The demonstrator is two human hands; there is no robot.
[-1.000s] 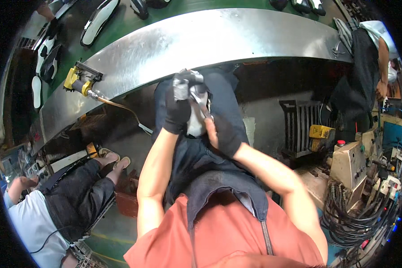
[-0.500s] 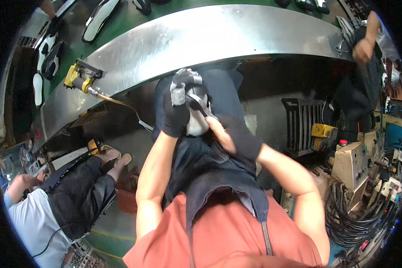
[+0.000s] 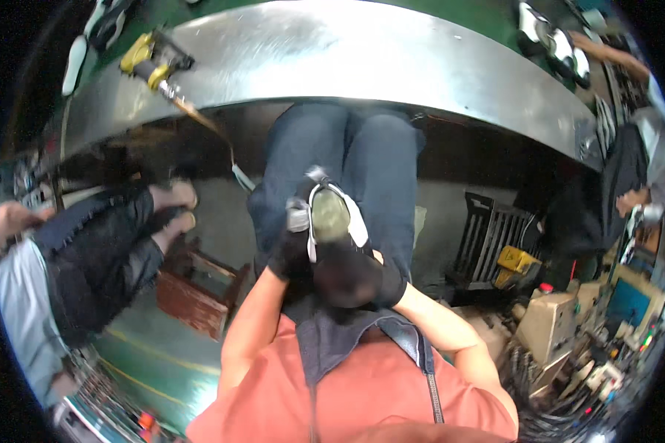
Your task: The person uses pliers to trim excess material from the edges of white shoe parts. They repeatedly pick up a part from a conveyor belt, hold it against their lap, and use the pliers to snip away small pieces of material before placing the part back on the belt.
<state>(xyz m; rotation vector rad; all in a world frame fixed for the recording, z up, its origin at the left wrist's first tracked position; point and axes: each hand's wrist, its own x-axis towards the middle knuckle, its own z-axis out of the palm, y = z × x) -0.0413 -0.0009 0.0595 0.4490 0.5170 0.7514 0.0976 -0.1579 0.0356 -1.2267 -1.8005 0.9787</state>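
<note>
Between my thighs I hold a black and white shoe upper (image 3: 357, 225), and the olive-green top of a shoe last (image 3: 331, 216) shows in its opening. On the shoe's left side is my left hand (image 3: 294, 240), in a black glove with grey tape round the fingers, closed on it. My right hand (image 3: 351, 279), also in a black glove, is against the near end of the shoe. Motion smears it, and its fingers are hidden.
A shiny metal bench edge (image 3: 310, 55) curves ahead, bearing a yellow air stapler (image 3: 148, 63) with a hose. Shoes (image 3: 550, 44) lie on the green surface beyond, near a co-worker's arm (image 3: 617, 55). A brown stool (image 3: 196, 295) stands left, another seated person (image 3: 100, 255) beyond it, and machinery (image 3: 550, 325) right.
The shoe has been turned, so the last's green top now faces up. My right hand has come nearer to my body. My view has shifted, and a co-worker's arm now reaches toward the shoes.
</note>
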